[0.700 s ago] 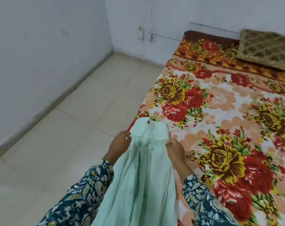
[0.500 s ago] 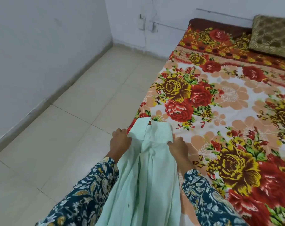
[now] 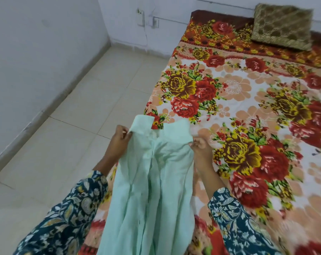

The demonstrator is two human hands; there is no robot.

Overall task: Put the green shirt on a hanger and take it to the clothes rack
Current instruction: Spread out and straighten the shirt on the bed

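Observation:
The pale green shirt (image 3: 156, 177) hangs in front of me over the near left corner of the bed, collar end up and spread open. My left hand (image 3: 119, 140) pinches the shirt's top left corner. My right hand (image 3: 200, 146) pinches the top right corner. The cloth falls in folds between my two patterned sleeves. No hanger and no clothes rack are in view.
The bed (image 3: 248, 111) with a red and yellow floral cover fills the right side. A brown patterned pillow (image 3: 283, 26) lies at its far end. Beige floor tiles (image 3: 64, 144) run along the left, bounded by white walls. A wall socket (image 3: 140, 16) sits at the far corner.
My hands have moved apart and the shirt's top has spread wider, showing the collar opening. The view has shifted slightly toward the bed.

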